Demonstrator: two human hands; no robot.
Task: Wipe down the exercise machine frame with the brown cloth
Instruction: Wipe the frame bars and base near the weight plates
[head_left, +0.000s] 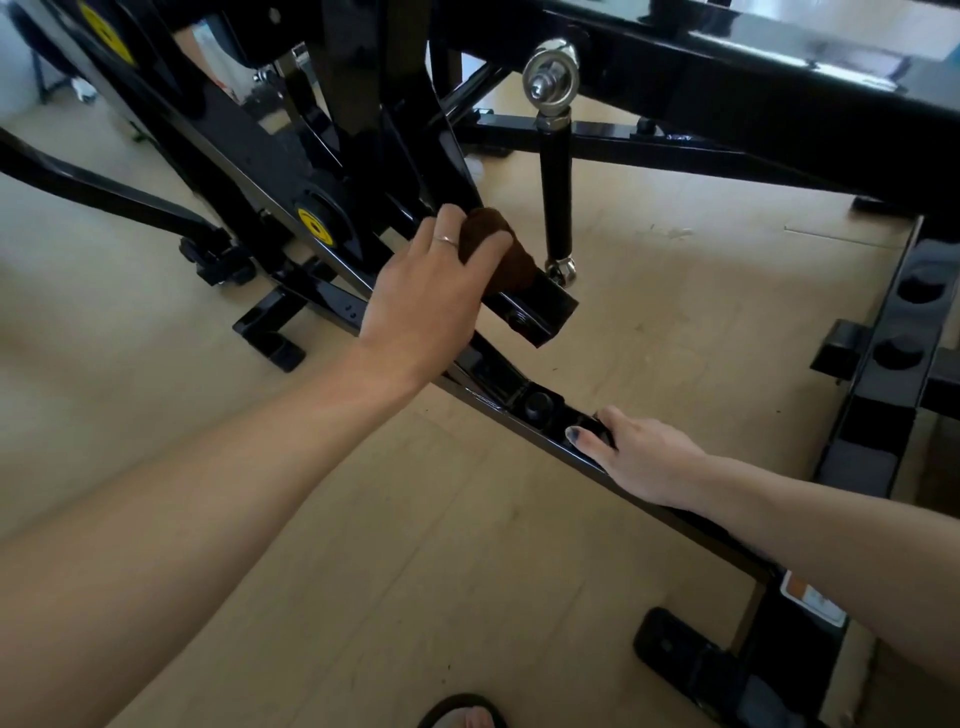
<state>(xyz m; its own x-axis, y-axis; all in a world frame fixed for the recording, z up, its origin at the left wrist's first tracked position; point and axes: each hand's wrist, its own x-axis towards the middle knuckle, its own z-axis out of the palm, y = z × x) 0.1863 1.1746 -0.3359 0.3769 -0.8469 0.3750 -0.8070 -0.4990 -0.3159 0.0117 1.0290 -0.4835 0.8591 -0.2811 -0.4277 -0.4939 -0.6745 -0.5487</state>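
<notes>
- Fingers (483, 249) of the left hand (431, 291) curl round the brown cloth (506, 249), pressing it on the frame (540, 306) bar's free end
- Right hand (644, 462) grips the lower rail (519, 405), thumb on top

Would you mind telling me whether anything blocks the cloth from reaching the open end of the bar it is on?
Nothing visible does. The left hand presses the brown cloth onto the black bar, whose surface runs bare to its open end; the linkage rod stands beside it.

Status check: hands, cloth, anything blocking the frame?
Left hand grips brown cloth, pressed on black frame bar. Right hand holds lower rail. Linkage rod just beyond cloth.
</notes>
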